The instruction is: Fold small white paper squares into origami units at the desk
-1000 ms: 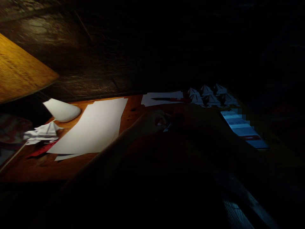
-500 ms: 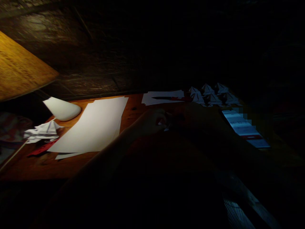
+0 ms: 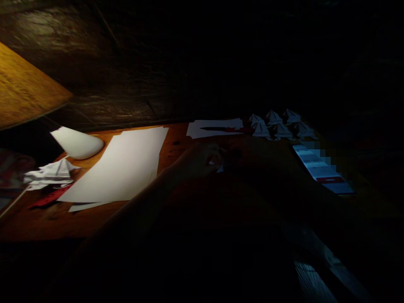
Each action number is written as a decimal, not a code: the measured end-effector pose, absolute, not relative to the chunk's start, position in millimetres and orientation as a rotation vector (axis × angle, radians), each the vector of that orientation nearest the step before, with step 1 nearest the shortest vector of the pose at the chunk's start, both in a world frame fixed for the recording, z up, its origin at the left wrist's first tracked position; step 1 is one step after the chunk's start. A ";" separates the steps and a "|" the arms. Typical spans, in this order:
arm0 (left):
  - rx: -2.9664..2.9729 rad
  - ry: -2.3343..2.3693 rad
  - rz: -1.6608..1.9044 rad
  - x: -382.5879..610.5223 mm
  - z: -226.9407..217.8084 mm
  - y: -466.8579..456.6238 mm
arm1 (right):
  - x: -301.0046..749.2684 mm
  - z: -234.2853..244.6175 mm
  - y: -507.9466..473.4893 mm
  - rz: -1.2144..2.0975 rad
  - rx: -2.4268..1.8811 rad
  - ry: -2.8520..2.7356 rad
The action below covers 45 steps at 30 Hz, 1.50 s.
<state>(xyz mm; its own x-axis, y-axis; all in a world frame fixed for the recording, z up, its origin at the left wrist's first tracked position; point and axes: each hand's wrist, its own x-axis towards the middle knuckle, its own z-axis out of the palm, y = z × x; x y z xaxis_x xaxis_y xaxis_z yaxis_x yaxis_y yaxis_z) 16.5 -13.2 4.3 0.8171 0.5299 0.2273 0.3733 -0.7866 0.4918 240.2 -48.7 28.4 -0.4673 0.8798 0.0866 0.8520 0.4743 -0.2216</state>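
Observation:
In the dim middle of the table, my left hand point(image 3: 200, 159) is closed, its fingers curled around a small piece of white folded paper point(image 3: 220, 168). My right hand point(image 3: 241, 151) meets it from the right and looks closed on the same paper, though deep shadow swallows most of its fingers. Only small white bits of the paper show between the hands. Behind them a knife point(image 3: 214, 128) with a dark blade and red handle lies across small white sheets point(image 3: 197, 130). Several folded paper shapes with pointed tops point(image 3: 279, 129) stand in rows at the back right.
Large white sheets point(image 3: 126, 164) lie left on the wooden table point(image 3: 63, 225). Beside them are a white lamp-like object point(image 3: 77, 143), a folded paper piece point(image 3: 52, 173) and a red strip point(image 3: 52, 196). A lit phone point(image 3: 318, 166) lies right. A wooden panel point(image 3: 28, 88) juts in upper left.
The view has shifted slightly, so objects at the left sit a little further left. Both hands stay together at the paper, with barely any visible movement.

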 end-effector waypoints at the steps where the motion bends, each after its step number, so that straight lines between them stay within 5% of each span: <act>1: 2.576 0.672 0.500 16.5 4.6 -13.4 | 240.7 28.4 -48.3 0.236 -1.513 -2.525; 45: 2.834 0.434 0.339 8.6 19.6 -15.2 | 258.5 13.1 -30.4 0.540 -1.235 -2.473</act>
<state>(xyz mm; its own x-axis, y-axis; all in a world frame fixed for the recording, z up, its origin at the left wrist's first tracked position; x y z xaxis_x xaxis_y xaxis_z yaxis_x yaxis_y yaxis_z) 8.6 -15.2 19.6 0.9285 0.3197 0.1889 0.2607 -0.9234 0.2817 258.5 -30.4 13.1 -0.5735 0.8109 0.1168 0.6884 0.5543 -0.4678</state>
